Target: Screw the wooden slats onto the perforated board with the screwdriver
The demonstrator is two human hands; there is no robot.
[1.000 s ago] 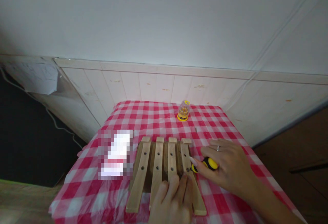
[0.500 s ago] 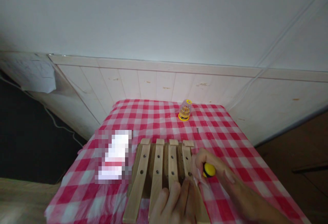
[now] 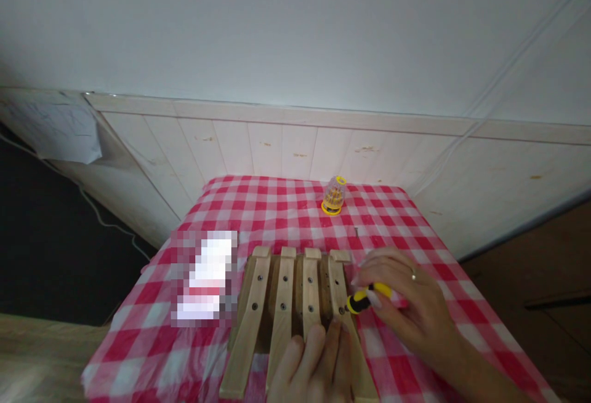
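A wooden piece of several pale slats (image 3: 252, 335) screwed across a darker board lies on the table, each slat ending in a small block at the far side. My left hand (image 3: 311, 366) rests over the near part of the right-hand slats, its fingers pressed down around them. In my right hand (image 3: 406, 298) is a yellow and black screwdriver (image 3: 360, 302), pinched by the handle and tilted. Its tip is at or just beside the lower screw (image 3: 341, 310) of the rightmost slat. That slat's upper hole (image 3: 337, 282) looks dark.
A clear, yellow-based bit holder (image 3: 333, 197) stands toward the back of the red-checked tablecloth (image 3: 258, 206). A small screw (image 3: 356, 232) lies in front of it. On the left is a blurred-out white item (image 3: 207, 274). A panelled wall (image 3: 277, 151) borders the far edge.
My right hand has shifted right and opened its grip around the screwdriver, whose handle now tilts rightward and shows more. My left hand stays on the slats.
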